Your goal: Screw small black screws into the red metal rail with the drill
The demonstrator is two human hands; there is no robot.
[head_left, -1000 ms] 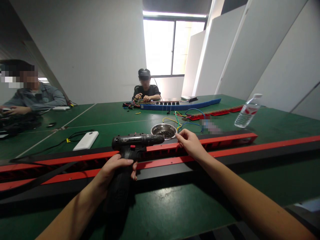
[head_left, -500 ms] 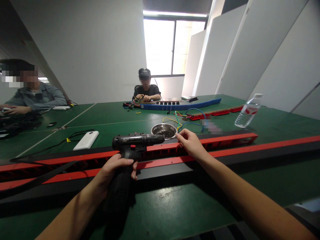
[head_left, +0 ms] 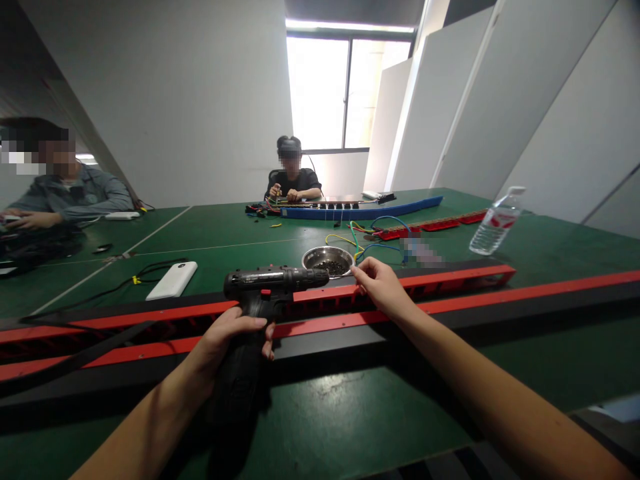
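Note:
My left hand is wrapped round the grip of a black cordless drill, which points to the right. The thumb and fingers of my right hand are pinched together just off the drill's front end. Whatever they hold is too small to make out. Behind the chuck stands a shiny metal bowl with many small dark pieces, likely screws, in it. Beneath the drill and both hands run two long red and black rails, lying across the table.
On the green table lie a white power bank and black cables at left. A water bottle stands at right. Further back are coloured wires, a red strip and a blue strip. Two people sit at the far and left sides.
My hands and the drill stay almost still. The person at the far side has raised one hand slightly.

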